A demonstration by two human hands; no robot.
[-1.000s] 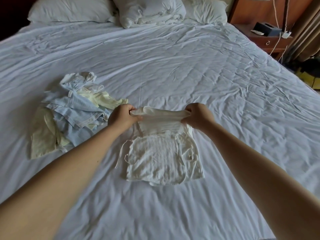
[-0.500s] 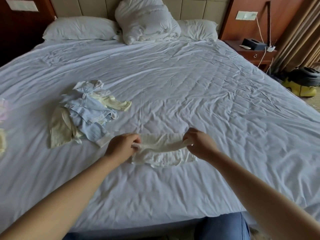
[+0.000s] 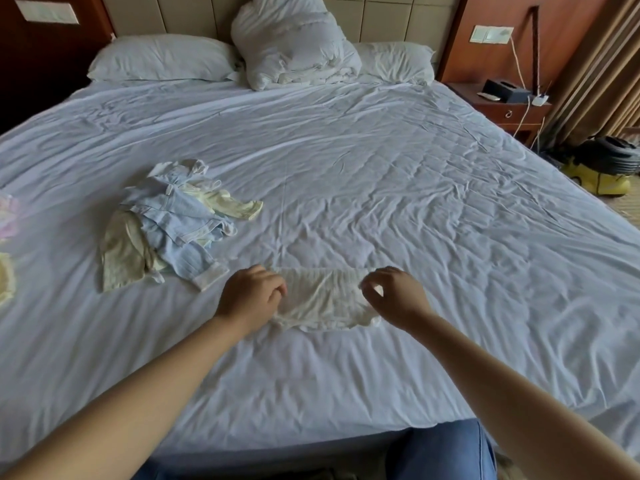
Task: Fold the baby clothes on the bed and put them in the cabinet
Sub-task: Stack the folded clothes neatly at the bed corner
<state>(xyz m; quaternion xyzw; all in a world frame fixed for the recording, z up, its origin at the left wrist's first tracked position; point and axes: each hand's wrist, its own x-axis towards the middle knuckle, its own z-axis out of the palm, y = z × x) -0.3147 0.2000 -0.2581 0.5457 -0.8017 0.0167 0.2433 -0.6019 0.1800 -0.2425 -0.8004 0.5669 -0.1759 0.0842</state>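
A folded white baby garment (image 3: 322, 299) lies flat on the bed (image 3: 415, 202) near its foot edge, between a person's two hands. The left hand (image 3: 251, 296) curls its fingers onto the cloth's left end. The right hand (image 3: 394, 299) hovers, fingers bent, at the right end; whether it pinches cannot be told. A pile of unfolded clothes (image 3: 173, 220) sits to the left, its blue cuff near the left hand. Pillows (image 3: 159, 57) and a nightstand (image 3: 509, 109) stand beyond. Half a second ago the garment was bunched and lifted between both hands.
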